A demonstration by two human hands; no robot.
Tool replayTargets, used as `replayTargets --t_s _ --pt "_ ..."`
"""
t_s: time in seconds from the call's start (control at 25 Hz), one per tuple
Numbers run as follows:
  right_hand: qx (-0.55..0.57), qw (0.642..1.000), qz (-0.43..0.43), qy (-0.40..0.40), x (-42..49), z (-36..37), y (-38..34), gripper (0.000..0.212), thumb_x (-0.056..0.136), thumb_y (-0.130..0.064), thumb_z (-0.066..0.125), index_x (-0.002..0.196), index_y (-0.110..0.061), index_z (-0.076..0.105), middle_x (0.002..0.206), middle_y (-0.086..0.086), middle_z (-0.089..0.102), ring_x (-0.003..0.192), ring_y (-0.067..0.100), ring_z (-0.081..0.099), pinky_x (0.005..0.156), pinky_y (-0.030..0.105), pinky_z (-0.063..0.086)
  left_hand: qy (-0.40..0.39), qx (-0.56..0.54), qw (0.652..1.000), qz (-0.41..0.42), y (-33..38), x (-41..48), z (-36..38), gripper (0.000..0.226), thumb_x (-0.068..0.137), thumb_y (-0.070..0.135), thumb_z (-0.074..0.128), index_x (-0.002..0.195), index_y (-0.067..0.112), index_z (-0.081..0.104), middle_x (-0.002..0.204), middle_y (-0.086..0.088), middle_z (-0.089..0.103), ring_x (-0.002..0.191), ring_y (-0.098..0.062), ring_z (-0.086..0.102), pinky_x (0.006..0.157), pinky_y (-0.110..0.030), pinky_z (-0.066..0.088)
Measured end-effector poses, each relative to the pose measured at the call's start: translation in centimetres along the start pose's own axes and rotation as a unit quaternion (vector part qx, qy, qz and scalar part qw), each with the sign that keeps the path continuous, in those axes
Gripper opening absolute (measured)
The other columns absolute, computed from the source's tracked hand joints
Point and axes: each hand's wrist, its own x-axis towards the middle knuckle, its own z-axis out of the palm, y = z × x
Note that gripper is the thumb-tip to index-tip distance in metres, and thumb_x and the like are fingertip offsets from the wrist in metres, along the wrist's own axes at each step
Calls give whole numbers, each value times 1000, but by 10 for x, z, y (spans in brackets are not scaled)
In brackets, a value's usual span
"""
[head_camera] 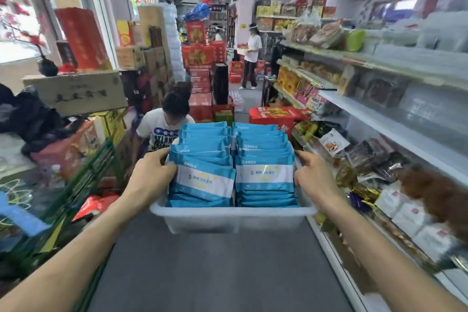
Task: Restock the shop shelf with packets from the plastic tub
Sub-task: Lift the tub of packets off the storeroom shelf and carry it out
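The tub (228, 213) is held in the air above the aisle floor (202, 273), beside the shelf (379, 129) on the right. The left hand (152, 175) grips its left rim and the right hand (312, 180) its right rim; the fingers (306, 158) of both curl over the edge. Two full rows of blue packets (264, 175) stand inside.

Caution: freeing one hand to pick a packet leaves the loaded tub on one rim; it may tilt and spill. A crouching person (167, 121) ahead narrows the aisle; a bump is possible.
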Motion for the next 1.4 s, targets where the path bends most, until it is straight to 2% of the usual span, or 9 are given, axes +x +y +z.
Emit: replayTargets --t_s 0.16,0.24,0.32,0.4,0.56,0.8,0.96,1.24,1.4 --pt "-14 1000 -20 14 122 2 -2 57 85 -6 54 136 -28 62 125 -10 69 109 16 64 91 45 56 2 -10 1000 -1 4 124 63 39 88 8 57 113 33 72 84 21 68 82 -11 66 79 -39 55" --pt "-16 1000 -18 16 188 10 9 56 87 -2 54 136 -27 63 116 -15 65 105 10 58 85 35 49 -5 -16 1000 0 2 188 94 33 86 8 58 93 37 71 79 17 70 80 -8 66 74 -33 53" --pt "-14 1000 -11 23 251 23 22 53 89 -1 55 137 -24 64 109 -16 62 105 9 56 82 32 44 -22 -15 1000 -2 -7 254 127 34 84 9 57 89 40 69 78 11 74 77 -10 68 70 -32 54" --pt "-6 999 -15 34 321 42 38 49 92 -4 57 137 -22 64 110 -13 66 108 15 62 82 32 45 -32 -15 999 9 -16 324 165 38 84 10 57 99 43 68 79 6 75 76 -15 70 70 -34 55" --pt "-30 998 9 61 483 81 62 51 95 -13 58 145 -22 56 143 -3 61 131 23 56 102 42 50 -46 -13 998 40 -29 487 246 43 87 6 58 119 32 70 70 10 68 67 -9 63 58 -28 44" --pt "-21 995 51 85 682 98 97 51 94 -14 59 144 -22 57 142 -3 62 130 20 56 106 40 47 -79 -2 996 49 -23 688 353 52 84 18 55 132 37 65 99 8 77 93 -19 70 79 -37 52" --pt "-8 994 75 73 816 102 145 65 84 -2 57 146 -21 55 145 -1 59 133 23 54 110 46 47 -108 9 993 49 -17 803 440 54 87 14 59 138 32 63 111 6 76 101 -18 69 80 -31 45" --pt "-54 997 53 19 1033 96 223 60 91 0 57 148 -19 54 148 2 57 137 26 50 110 41 41 -146 22 989 -17 -6 938 588 67 86 12 58 149 33 51 121 4 73 105 -19 67 89 -34 52" --pt "-60 996 59 -7 1118 108 249 60 96 -1 57 152 -21 47 147 3 57 135 30 52 104 40 46 -147 34 987 -50 -6 1000 647 71 87 9 55 152 33 46 117 0 73 104 -25 66 83 -33 48"
